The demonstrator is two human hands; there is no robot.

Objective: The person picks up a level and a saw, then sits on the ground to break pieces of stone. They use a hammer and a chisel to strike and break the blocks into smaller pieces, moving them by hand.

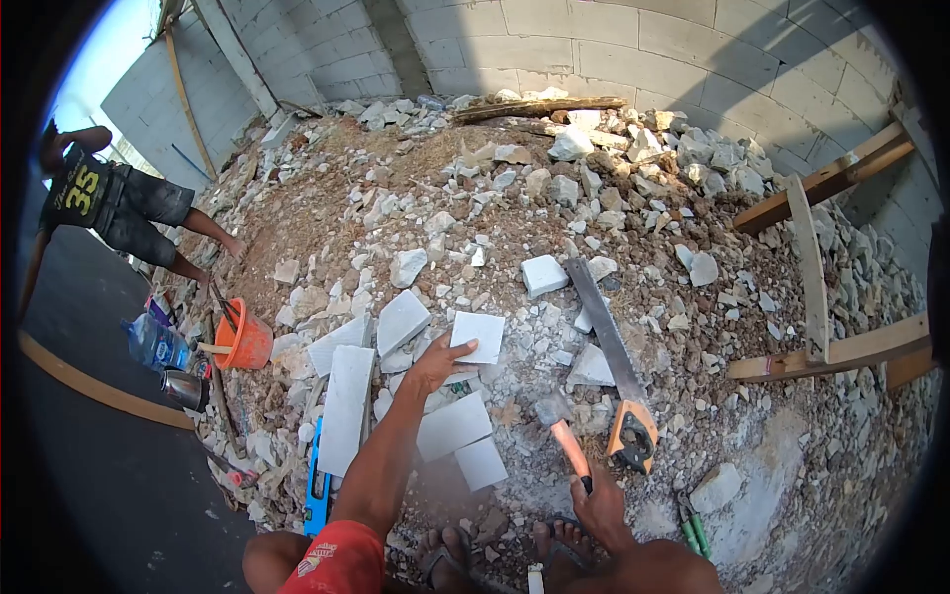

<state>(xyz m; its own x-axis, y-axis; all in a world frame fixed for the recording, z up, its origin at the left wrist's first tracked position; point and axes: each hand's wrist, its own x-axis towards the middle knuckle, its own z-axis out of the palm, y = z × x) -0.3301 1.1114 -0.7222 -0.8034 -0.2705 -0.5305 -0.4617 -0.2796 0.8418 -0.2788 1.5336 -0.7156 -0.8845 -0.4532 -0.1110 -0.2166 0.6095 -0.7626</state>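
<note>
Your left hand (pixel 435 364) touches the near edge of the white slab (pixel 482 332), just left of the saw (pixel 606 342), thumb on top; whether it grips cannot be told. Your right hand (pixel 599 510) is clamped on the hammer (pixel 567 443) beside the saw's handle. The slab looks stiff, chalky and brittle: hold its thick edges.

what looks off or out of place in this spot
A hand saw lies loose on the rubble, blade pointing up the pile, right beside the hammer in the right hand. A blue level sits partly under a white slab.
</note>
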